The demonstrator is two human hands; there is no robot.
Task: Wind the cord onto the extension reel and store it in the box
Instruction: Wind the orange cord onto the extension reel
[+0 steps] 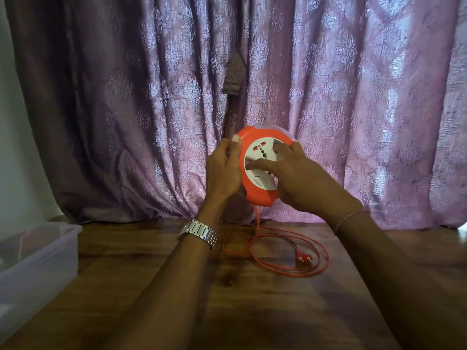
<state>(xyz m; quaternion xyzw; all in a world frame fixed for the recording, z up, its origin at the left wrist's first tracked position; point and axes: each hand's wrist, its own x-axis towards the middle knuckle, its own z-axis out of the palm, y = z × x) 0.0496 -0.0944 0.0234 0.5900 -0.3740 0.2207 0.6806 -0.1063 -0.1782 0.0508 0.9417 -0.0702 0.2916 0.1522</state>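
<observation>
I hold a round orange extension reel (pixel 260 198) with a white socket face upright above the table. My left hand (pixel 223 170) grips its left rim, thumb on the front edge. My right hand (pixel 293 175) lies on the white face, fingers spread across the sockets. An orange cord (pixel 278 267) drops from the reel's underside and lies in loose loops on the table, ending in a two-pin plug (pixel 302 257). A clear plastic box (pixel 38 261) stands open at the left edge of the table.
The wooden table (pixel 227 311) runs up to a purple patterned curtain (pixel 126 109) close behind the reel. A metal watch sits on my left wrist and a thread band on my right.
</observation>
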